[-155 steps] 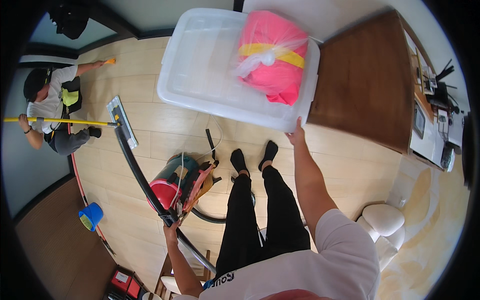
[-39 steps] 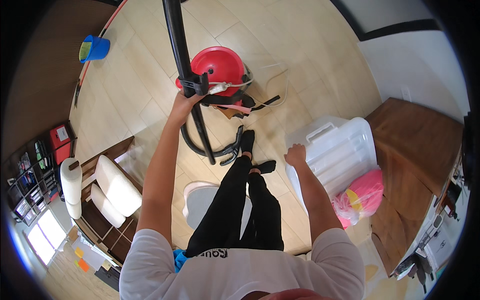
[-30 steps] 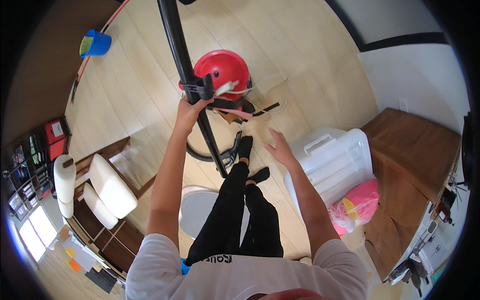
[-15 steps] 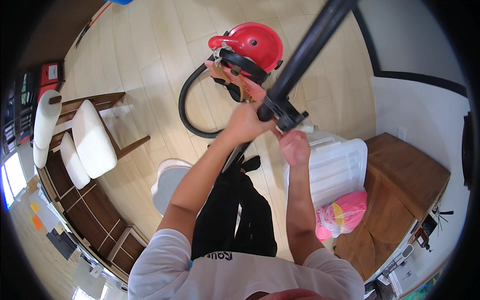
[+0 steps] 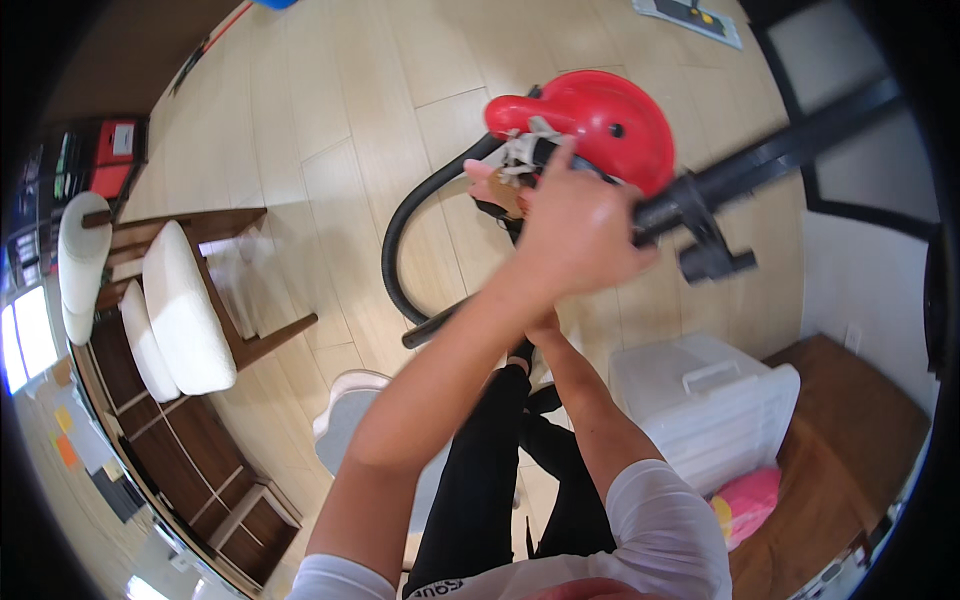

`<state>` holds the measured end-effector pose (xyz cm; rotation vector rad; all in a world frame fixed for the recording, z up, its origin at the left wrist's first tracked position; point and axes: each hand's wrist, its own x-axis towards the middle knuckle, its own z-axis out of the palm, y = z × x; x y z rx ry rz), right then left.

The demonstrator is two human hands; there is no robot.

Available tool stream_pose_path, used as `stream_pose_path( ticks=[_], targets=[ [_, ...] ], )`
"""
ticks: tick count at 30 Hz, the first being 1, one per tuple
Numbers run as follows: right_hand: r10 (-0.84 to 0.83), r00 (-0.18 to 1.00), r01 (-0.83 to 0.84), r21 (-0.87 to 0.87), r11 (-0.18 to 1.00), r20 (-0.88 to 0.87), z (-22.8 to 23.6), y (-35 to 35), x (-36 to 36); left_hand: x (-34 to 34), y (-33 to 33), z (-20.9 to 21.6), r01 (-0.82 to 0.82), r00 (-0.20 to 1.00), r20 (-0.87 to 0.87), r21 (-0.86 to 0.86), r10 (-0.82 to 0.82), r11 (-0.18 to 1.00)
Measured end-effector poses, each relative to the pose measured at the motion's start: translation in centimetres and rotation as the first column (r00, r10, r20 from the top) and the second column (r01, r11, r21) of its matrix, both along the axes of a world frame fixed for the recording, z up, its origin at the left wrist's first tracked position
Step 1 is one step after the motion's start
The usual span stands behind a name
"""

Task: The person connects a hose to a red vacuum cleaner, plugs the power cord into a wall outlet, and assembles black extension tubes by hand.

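Observation:
My left hand [image 5: 588,228] is wrapped round the end of a black vacuum cleaner tube [image 5: 790,150], which slants up to the right and has a clip bracket near my hand. Below and behind that hand is my right hand [image 5: 542,326], its fingers mostly hidden, so its grip does not show. Beyond them a red canister vacuum cleaner [image 5: 640,115] stands on the floor, with light-coloured cords bunched on its near side. A black hose [image 5: 400,235] curves from it on the left. A short rigid black tube [image 5: 430,326] passes behind my left forearm; its far end is hidden.
On the left stands a wooden chair with cream cushions [image 5: 190,310]. A grey-topped stool [image 5: 345,425] is by my legs. At right are a translucent plastic bin [image 5: 690,400], a pink bundle [image 5: 748,500] and a brown wooden cabinet [image 5: 850,440]. A flat mop [image 5: 690,20] lies far off.
The long tube has swung down to the right with my left hand on its end. My right hand has left the clip bracket and dropped behind my left. The view has shifted.

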<state>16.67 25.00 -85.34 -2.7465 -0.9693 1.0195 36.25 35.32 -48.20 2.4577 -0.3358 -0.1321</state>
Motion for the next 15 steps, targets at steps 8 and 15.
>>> stream_pose_path(
  ticks=[8,15],
  targets=[
    [0.172,0.966,-0.212,-0.213,0.954,-0.192,-4.7,2.7,3.9,-0.5,0.4,-1.2,-0.041,0.991,0.120,-0.150,0.059,0.988],
    [0.244,0.907,-0.302,-0.125,0.945,-0.344,-0.4,3.5,3.1,-0.7,0.8,-1.1,-0.141,0.972,0.141,-0.304,0.191,0.942]
  ],
)
